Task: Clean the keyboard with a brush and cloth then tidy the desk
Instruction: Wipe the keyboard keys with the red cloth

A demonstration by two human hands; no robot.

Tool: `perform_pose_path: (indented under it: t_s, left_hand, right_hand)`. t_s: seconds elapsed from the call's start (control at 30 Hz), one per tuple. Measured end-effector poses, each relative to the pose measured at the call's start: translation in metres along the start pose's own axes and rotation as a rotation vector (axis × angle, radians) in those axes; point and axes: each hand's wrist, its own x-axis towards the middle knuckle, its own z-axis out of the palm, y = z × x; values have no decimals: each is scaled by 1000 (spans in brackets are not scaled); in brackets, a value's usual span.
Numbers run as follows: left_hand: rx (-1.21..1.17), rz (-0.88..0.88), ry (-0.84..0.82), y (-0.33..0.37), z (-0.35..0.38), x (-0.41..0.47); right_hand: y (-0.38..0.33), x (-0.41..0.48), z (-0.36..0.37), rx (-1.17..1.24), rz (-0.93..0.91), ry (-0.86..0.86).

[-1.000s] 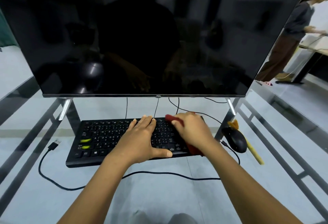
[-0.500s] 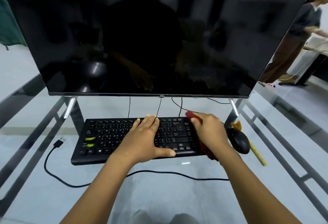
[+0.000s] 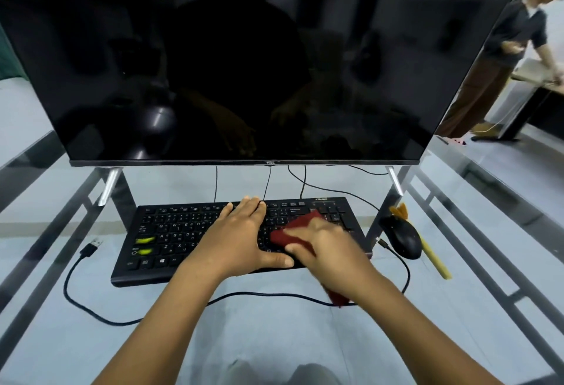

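Note:
A black keyboard (image 3: 171,232) lies on the glass desk under the monitor. My left hand (image 3: 238,238) rests flat on its middle keys, fingers straight and thumb along the front edge. My right hand (image 3: 326,247) holds a dark red cloth (image 3: 297,227) against the keys right of centre; the hand is blurred by motion, and a corner of the cloth hangs below the wrist. A brush (image 3: 433,259) with a pale wooden handle and orange bristles lies on the desk behind the mouse.
A black mouse (image 3: 403,236) sits right of the keyboard. A large dark monitor (image 3: 259,58) stands close behind on two silver feet. The keyboard's cable (image 3: 88,308) loops over the glass desk (image 3: 91,354) to a loose USB plug. A person stands at far right.
My right hand has slid the red cloth leftwards from the keyboard's right end towards its middle. My left hand has stayed flat on the keys.

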Motion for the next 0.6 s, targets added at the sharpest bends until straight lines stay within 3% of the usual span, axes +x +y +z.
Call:
perform_pose_path:
  t_s: [0.1, 0.2, 0.27, 0.4, 0.47, 0.53, 0.6]
  left_hand:
    - [26, -15, -27, -8, -15, -10]
    - [37, -148, -63, -33, -36, -29]
    - [37, -204, -97, -51, -42, -39]
    - [-15, -181, -109, -64, -37, -43]
    - [-32, -175, -97, -64, -35, -42]
    - [-54, -182, -90, -67, -33, -41]
    - [-63, -183, -78, -70, -30, -39]
  right_hand:
    - [23, 12, -16, -13, 93, 45]
    - [35, 14, -21, -98, 214, 94]
    - [11, 10, -10, -53, 142, 70]
    - [-40, 3, 11, -1, -201, -83]
    - [-31, 24, 8, -34, -114, -12]
    - [-16, 44, 6, -66, 98, 107]
    - [-24, 45, 12, -8, 97, 100]
